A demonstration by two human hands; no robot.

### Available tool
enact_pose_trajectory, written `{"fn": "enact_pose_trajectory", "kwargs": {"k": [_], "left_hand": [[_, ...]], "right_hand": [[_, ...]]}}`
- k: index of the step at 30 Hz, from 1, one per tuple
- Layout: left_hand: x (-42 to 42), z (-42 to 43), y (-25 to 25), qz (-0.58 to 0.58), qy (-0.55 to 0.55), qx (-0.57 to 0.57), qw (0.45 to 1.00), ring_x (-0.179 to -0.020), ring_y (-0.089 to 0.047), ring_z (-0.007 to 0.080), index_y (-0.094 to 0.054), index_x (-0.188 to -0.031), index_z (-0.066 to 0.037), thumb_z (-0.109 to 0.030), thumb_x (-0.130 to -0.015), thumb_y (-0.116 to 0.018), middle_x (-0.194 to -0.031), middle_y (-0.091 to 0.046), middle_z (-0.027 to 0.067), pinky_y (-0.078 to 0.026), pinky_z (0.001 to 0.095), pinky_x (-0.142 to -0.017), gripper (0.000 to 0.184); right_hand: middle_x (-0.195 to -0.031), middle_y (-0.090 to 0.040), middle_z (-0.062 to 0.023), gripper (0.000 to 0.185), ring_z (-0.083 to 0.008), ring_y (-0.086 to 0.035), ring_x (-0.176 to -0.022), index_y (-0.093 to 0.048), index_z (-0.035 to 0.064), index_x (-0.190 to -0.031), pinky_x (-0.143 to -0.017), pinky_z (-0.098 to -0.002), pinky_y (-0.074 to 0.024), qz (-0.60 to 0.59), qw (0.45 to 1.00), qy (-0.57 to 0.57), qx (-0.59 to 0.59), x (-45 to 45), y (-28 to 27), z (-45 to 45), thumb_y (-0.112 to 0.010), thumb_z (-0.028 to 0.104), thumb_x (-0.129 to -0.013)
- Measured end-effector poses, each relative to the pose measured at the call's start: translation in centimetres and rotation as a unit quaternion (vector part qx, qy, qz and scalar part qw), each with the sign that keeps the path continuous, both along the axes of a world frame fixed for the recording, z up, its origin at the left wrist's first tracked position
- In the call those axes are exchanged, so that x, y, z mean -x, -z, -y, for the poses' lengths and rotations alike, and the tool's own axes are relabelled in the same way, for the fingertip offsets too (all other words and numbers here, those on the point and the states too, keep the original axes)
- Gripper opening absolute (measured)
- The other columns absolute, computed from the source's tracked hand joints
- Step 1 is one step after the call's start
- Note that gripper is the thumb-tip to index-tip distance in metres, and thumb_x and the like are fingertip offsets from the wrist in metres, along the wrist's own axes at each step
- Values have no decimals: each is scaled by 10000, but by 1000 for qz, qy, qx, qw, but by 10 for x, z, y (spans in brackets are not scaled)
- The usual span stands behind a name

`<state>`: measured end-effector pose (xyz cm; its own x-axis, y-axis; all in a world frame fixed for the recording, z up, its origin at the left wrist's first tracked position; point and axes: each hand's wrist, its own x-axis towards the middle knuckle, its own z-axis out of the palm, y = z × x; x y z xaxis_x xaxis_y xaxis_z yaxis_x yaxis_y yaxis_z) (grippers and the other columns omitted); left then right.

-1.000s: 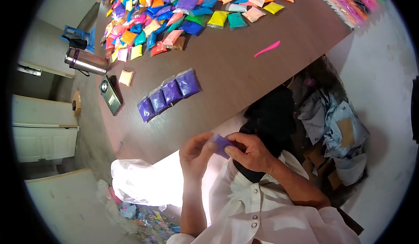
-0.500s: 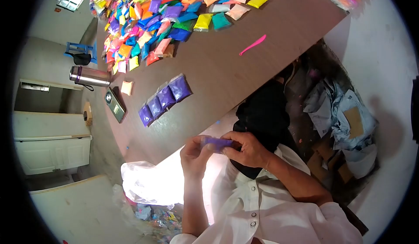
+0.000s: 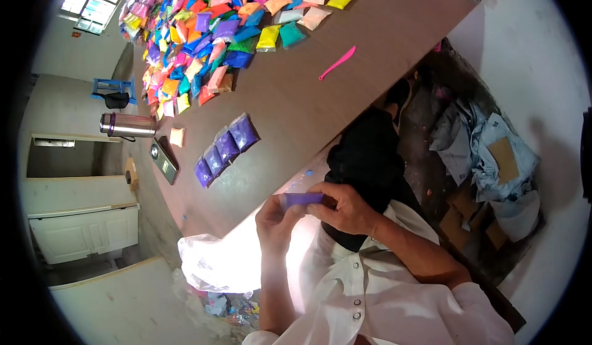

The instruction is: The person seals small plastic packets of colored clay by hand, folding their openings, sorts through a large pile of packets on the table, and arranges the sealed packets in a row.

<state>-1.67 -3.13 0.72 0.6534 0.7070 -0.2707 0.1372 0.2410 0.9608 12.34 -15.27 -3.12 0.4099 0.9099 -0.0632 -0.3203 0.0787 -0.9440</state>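
Between my two hands, over my lap near the table edge, is a small purple packet (image 3: 301, 199). My left hand (image 3: 275, 220) pinches its left end with thumb and fingers. The right end is gripped by my right hand (image 3: 346, 209). On the brown table (image 3: 296, 123), a slanting row of several purple packets (image 3: 226, 149) lies beyond my hands. A pink plastic knife (image 3: 338, 62) rests farther to the right, and a small peach packet (image 3: 177, 137) lies to the left.
A heap of colourful packets (image 3: 216, 36) covers the table's far left. A steel flask (image 3: 128, 125) and a phone (image 3: 164, 160) are at the left edge. Clear plastic (image 3: 203, 265) hangs below; grey bags (image 3: 505, 154) lie on the floor at right.
Both hands still hold the purple packet, which has turned from slanted to nearly level. The camera view has shifted, so the table items appear farther left and the knife lower.
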Motion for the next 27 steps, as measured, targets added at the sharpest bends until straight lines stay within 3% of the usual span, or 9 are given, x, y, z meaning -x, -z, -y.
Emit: {"fn": "enact_pose_trajectory", "kwargs": {"k": [5,11,18,21,24,27], "left_hand": [[7,-2,9,26,-2,-10,1000,-835,-682,138,-662,-995,28,-13,-906,-775,-919,-724,83,-573,280,-802,150],[3,0,3,30,4,-21,999,-819,-676,132,-671,-1006,30,-34,-923,-765,-918,-726,76,-560,273,-771,142],[15,-7,15,14,-19,-45,999,-839,-686,142,-705,-1038,40,-62,-945,-746,-953,-735,90,-560,283,-805,144],[11,-2,12,9,-32,-75,997,-778,-646,106,-712,-974,9,-108,-958,-734,-888,-726,50,-527,259,-743,120],[3,0,2,5,-29,-55,998,-813,-647,100,-714,-984,15,-114,-967,-726,-892,-720,52,-521,258,-766,130],[-2,-1,-3,8,-62,-46,997,-813,-628,98,-707,-990,17,-120,-976,-717,-882,-707,48,-503,259,-764,138]], "right_hand": [[-864,-649,-25,232,-76,-590,-761,-663,-3,-1146,-685,-249,-497,58,998,-20,-5,-6,-11,2,-700,111,-948],[-846,-636,-38,193,-81,-588,-757,-634,-43,-1115,-674,-262,-497,5,1000,-16,-2,-3,-5,1,-673,50,-950],[-847,-639,3,220,-54,-577,-741,-679,-9,-1132,-659,-229,-484,3,1000,-10,12,-3,-6,0,-703,106,-946],[-798,-628,-27,149,-79,-579,-717,-651,-34,-1063,-649,-263,-478,12,1000,-2,18,-3,-12,-1,-665,51,-942],[-788,-632,-42,158,-87,-586,-705,-662,-29,-1055,-645,-272,-486,26,1000,9,15,-2,-7,1,-681,53,-922],[-834,-659,-2,190,-58,-582,-722,-695,-4,-1101,-653,-235,-487,62,998,7,6,-1,-4,3,-698,90,-936]]}}
